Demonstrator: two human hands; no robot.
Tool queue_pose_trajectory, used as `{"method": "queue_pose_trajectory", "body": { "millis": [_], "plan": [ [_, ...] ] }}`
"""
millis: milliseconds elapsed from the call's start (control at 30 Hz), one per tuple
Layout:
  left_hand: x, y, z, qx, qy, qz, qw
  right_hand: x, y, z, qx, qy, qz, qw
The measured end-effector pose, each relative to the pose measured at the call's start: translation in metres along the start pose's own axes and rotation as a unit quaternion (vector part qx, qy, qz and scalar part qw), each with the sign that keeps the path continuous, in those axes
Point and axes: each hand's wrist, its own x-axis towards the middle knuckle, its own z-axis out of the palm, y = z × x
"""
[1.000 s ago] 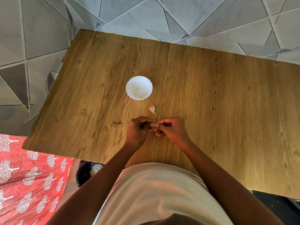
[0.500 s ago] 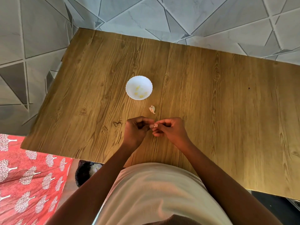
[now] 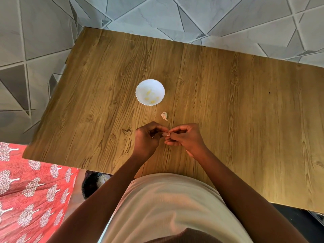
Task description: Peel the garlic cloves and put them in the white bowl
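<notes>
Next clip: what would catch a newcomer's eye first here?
Two hands meet over the near middle of the wooden table, the left hand and right hand pinching a small garlic clove between their fingertips. Just beyond them lies a loose garlic piece, then a white bowl holding yellowish peeled cloves.

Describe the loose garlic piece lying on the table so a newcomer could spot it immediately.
Start at the wooden table, then find the white bowl. Between it and the hands lies the garlic piece, alone on bare wood, pale and papery, unlike the yellow cloves in the bowl.
</notes>
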Motion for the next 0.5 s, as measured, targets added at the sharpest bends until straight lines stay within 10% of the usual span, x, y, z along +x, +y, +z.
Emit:
{"method": "queue_pose_trajectory", "body": {
  "millis": [500],
  "plan": [
    [0.0, 0.0075, 0.0021, -0.19, 0.023, -0.143, 0.971, -0.002, 0.0073, 0.0013, -0.007, 0.065, -0.052, 0.996]
  ]
}}
